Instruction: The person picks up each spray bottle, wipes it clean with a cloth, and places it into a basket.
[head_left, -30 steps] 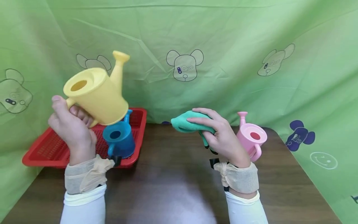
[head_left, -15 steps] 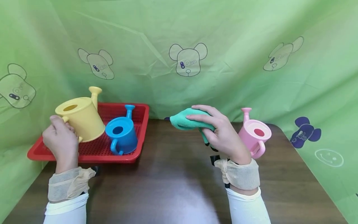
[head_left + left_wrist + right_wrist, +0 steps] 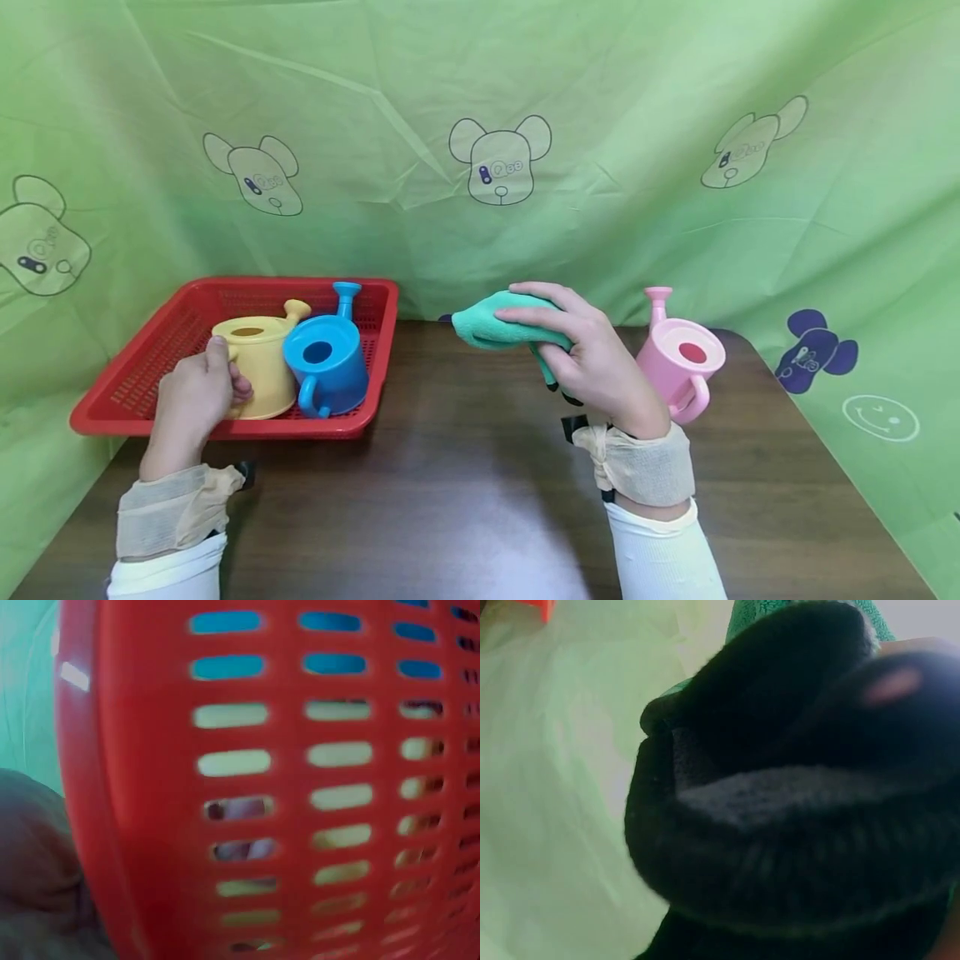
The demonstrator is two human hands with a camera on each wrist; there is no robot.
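My left hand [image 3: 193, 392] grips the handle of a yellow watering can [image 3: 266, 371], which stands upright inside a red plastic basket [image 3: 300, 428]. A blue watering can [image 3: 330, 379] stands close on its right in the same basket. In the left wrist view the slotted basket wall [image 3: 142, 787] fills most of the frame, with yellow and blue showing through the slots. Above the table, my right hand [image 3: 592, 354] holds a bunched green cloth [image 3: 495, 321] from above. Its dark edging [image 3: 780, 855] looms large and blurred in the right wrist view.
A pink watering can [image 3: 667, 358] stands on the brown table [image 3: 450, 500] at the right, partly behind my right hand. Green printed fabric [image 3: 375, 125] hangs behind the table and along both sides.
My left hand has lowered the yellow watering can from the air into the basket, beside the blue one. My right hand stays nearly in place with the green cloth.
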